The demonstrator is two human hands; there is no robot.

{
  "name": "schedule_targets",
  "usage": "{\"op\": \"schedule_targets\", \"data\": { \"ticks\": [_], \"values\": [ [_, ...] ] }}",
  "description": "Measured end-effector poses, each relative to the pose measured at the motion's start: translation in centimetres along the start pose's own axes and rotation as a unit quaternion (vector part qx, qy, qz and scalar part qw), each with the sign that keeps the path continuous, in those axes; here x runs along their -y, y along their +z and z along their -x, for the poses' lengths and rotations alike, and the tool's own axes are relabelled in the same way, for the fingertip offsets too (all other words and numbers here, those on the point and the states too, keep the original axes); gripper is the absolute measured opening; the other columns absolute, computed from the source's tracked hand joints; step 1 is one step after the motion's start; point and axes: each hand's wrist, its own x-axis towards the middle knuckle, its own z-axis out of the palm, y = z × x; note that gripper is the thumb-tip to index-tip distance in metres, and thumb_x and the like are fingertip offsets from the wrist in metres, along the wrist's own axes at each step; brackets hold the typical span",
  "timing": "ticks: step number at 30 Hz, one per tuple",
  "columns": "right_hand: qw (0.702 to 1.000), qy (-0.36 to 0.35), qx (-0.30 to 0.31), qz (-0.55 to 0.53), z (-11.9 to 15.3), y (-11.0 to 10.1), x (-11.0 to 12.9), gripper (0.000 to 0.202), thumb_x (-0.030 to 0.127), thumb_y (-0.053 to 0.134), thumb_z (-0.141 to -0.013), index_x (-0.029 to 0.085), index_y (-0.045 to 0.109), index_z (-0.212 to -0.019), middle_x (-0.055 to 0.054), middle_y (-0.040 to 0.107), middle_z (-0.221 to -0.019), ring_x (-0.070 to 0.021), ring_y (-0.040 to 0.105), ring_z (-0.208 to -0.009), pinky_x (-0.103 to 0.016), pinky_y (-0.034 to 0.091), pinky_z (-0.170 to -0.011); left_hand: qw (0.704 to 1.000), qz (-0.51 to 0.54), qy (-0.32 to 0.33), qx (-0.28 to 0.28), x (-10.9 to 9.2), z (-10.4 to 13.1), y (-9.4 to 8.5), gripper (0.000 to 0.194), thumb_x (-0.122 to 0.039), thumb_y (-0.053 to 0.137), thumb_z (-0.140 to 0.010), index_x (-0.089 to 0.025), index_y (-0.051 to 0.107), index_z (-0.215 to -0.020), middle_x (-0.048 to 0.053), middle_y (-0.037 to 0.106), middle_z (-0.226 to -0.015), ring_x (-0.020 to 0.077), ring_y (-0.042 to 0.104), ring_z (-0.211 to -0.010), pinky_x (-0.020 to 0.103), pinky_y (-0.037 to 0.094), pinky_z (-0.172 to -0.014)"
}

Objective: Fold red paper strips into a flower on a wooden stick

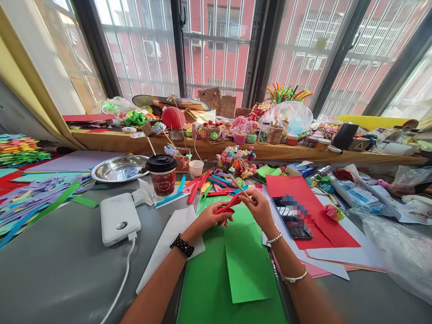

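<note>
Folded red paper (229, 206) is pinched in the fingers of my left hand (213, 218), which wears a black dotted watch band. My right hand (260, 210) grips a thin wooden stick (243, 191), its lower end close to the red paper. Both hands are above a green paper sheet (249, 265) lying on a larger green surface. Cut strips of red, blue and yellow paper (204, 183) lie just beyond my left hand. To the right, a phone (293, 218) rests on red paper (332, 225).
On the left stand a white power bank (119, 218) with a cable, a lidded cup (161, 175) and a metal plate (101, 176). A small paper cup (196, 169) and a flower bunch (238, 161) stand behind the hands. Plastic wrap (401, 252) lies at the right.
</note>
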Motion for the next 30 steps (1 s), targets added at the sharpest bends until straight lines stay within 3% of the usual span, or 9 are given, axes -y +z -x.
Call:
{"op": "schedule_targets", "data": {
  "ticks": [7,11,17,23,27,30],
  "values": [
    [0.999,0.034,0.019,-0.036,0.0,0.3,-0.4,0.026,0.039,0.056,-0.071,0.015,0.055,-0.083,-0.002,0.059,-0.072,-0.0089,0.043,-0.047,-0.021,0.034,-0.043,0.999,0.026,0.015,-0.010,-0.2,0.1,0.1,0.047,-0.037,0.059,-0.069,-0.014,0.050,-0.109,0.004,0.063,-0.071,0.0067,0.048,-0.047,0.019,0.033,-0.045],
    [0.996,0.042,0.029,-0.071,0.0,0.3,-0.3,0.027,0.040,0.055,-0.072,0.017,0.049,-0.084,-0.003,0.059,-0.075,-0.0135,0.054,-0.060,-0.024,0.042,-0.051,0.999,0.049,0.021,-0.010,-0.9,0.5,0.3,0.052,-0.034,0.059,-0.069,-0.016,0.044,-0.116,0.005,0.063,-0.074,0.0060,0.046,-0.047,0.019,0.032,-0.046],
    [0.993,0.053,0.028,-0.104,0.1,0.3,-0.2,0.029,0.037,0.060,-0.068,0.018,0.046,-0.085,-0.004,0.059,-0.076,-0.0149,0.056,-0.063,-0.024,0.043,-0.050,0.994,0.101,0.012,-0.050,-1.5,0.6,0.3,0.046,-0.036,0.058,-0.070,-0.012,0.048,-0.108,0.003,0.061,-0.064,0.0050,0.043,-0.043,0.018,0.027,-0.042],
    [0.995,0.019,0.050,-0.083,0.4,0.4,0.0,0.029,0.033,0.056,-0.072,0.018,0.052,-0.096,-0.004,0.060,-0.081,-0.0114,0.050,-0.057,-0.022,0.038,-0.047,0.988,0.141,-0.015,-0.063,-1.8,0.8,0.1,0.032,-0.041,0.054,-0.072,-0.013,0.053,-0.087,0.005,0.063,-0.067,0.0068,0.047,-0.046,0.019,0.029,-0.044],
    [0.999,-0.007,0.035,-0.030,0.6,0.3,0.5,0.024,0.032,0.055,-0.073,0.018,0.057,-0.093,0.002,0.055,-0.065,-0.0077,0.036,-0.044,-0.020,0.030,-0.042,0.986,0.152,-0.012,-0.073,-1.8,0.9,0.1,0.030,-0.041,0.053,-0.072,-0.013,0.053,-0.083,0.005,0.064,-0.065,0.0078,0.049,-0.047,0.020,0.030,-0.044],
    [0.999,-0.009,0.043,-0.020,0.7,0.4,0.4,0.021,0.032,0.054,-0.073,0.018,0.060,-0.088,0.002,0.053,-0.060,-0.0080,0.034,-0.044,-0.021,0.027,-0.041,0.984,0.155,-0.013,-0.081,-1.6,0.8,0.1,0.030,-0.041,0.053,-0.071,-0.013,0.054,-0.081,0.005,0.064,-0.064,0.0081,0.049,-0.046,0.020,0.030,-0.044]
  ]
}}
